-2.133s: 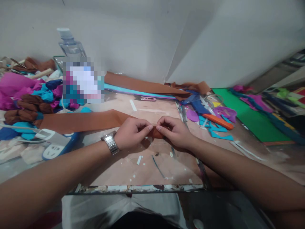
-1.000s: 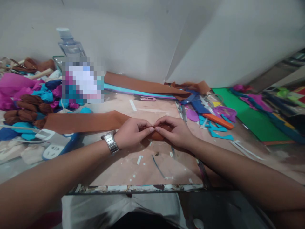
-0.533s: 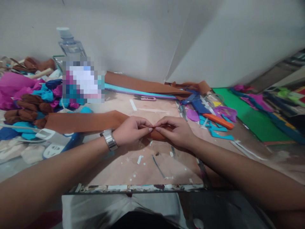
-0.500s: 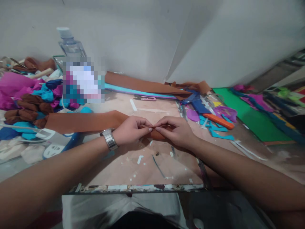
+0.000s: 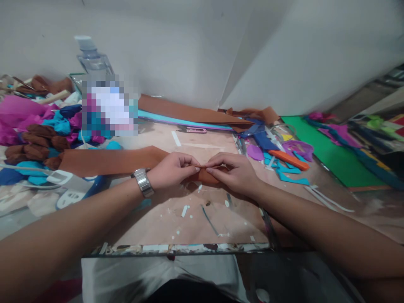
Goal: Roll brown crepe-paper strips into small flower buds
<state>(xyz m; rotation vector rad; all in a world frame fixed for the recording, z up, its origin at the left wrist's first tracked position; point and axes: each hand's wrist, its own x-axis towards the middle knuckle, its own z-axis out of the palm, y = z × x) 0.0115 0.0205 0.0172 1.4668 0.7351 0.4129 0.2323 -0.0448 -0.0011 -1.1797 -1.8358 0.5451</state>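
A long brown strip (image 5: 110, 162), fabric or crepe paper by its look, runs across the work surface from the left into my fingers. My left hand (image 5: 175, 170), with a metal watch (image 5: 144, 183) on the wrist, pinches the strip's upper edge between thumb and forefinger. Close beside it, my right hand (image 5: 235, 170) pinches the same edge. Below the fingertips a folded part of the strip hangs near the tabletop. Part of it is hidden behind both hands.
A white and blue glue gun (image 5: 72, 187) lies left, by crumpled coloured pieces (image 5: 34, 126). Behind are a bottle (image 5: 94, 59), another brown strip (image 5: 189, 111) and a pink cutter (image 5: 192, 130). An orange cutter (image 5: 290, 160) and scraps lie right, near a green board (image 5: 331, 151).
My left hand has shifted slightly left along the strip's edge, opening a small gap between the fingertips. My right hand stays nearly in place.
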